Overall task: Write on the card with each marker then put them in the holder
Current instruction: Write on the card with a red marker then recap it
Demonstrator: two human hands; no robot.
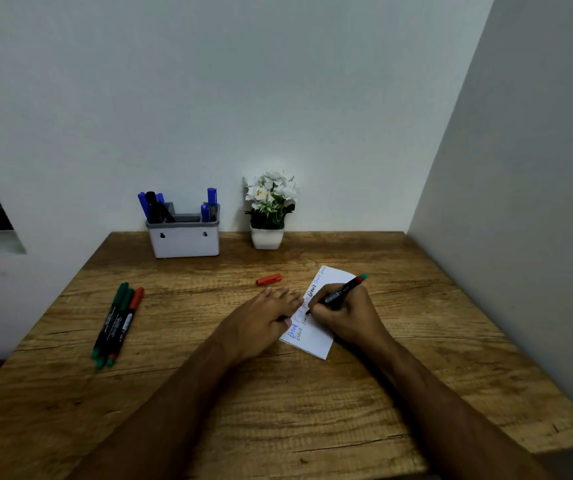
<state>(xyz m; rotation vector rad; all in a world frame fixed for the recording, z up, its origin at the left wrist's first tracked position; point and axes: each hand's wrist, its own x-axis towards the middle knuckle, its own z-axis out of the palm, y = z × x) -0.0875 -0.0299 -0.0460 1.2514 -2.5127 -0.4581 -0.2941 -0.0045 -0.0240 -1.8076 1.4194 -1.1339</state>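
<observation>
Right hand curled round marker, tip down on card, mid-stroke by the look of it. Left hand flat, fingers straight, pressing card's left edge to hold it. Hands close together, just apart. Card near bench centre, tilted, blue and black words already on it. Loose red cap just beyond left hand, apart from it. Three capped markers lying side by side at bench left, well apart from card, not yet used as far as can be judged. Holder at back against wall, blue and black markers upright inside. Flower pot just right of holder.

Risks: card sliding if left hand lifts mid-stroke; palm smearing fresh ink; cap rolling off; marker going into holder uncapped; reach toward holder clipping flower pot.
</observation>
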